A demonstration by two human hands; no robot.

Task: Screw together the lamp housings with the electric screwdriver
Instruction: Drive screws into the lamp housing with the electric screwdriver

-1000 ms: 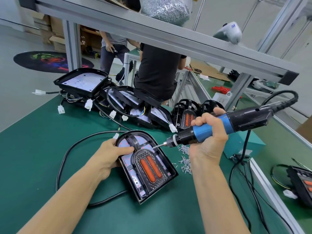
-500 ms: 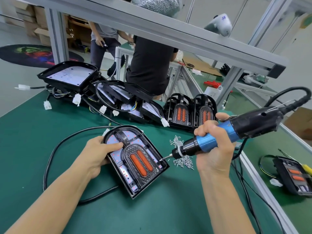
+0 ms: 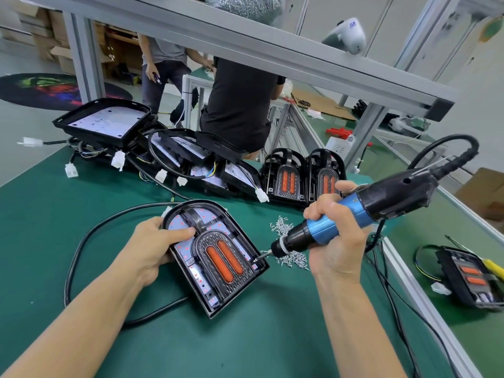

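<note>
My left hand [image 3: 152, 248] grips the lamp housing [image 3: 215, 257] flat on the green table [image 3: 41, 214], thumb on top; my right hand [image 3: 336, 236] wraps the electric screwdriver [image 3: 354, 214], bit tip at the housing's right edge beside loose screws [image 3: 291, 259]

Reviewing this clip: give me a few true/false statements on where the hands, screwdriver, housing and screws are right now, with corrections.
1. The right hand grips the screwdriver. True.
2. The screwdriver's bit is at the housing's rounded top end. False: it meets the right edge, near the lower corner.
3. The left hand holds the housing at its left side, thumb on top. True.
4. The loose screws lie left of the housing. False: they are scattered on the mat to its right, under the screwdriver.
5. The two lamps at the back lie flat. False: they stand upright, side by side.
</note>
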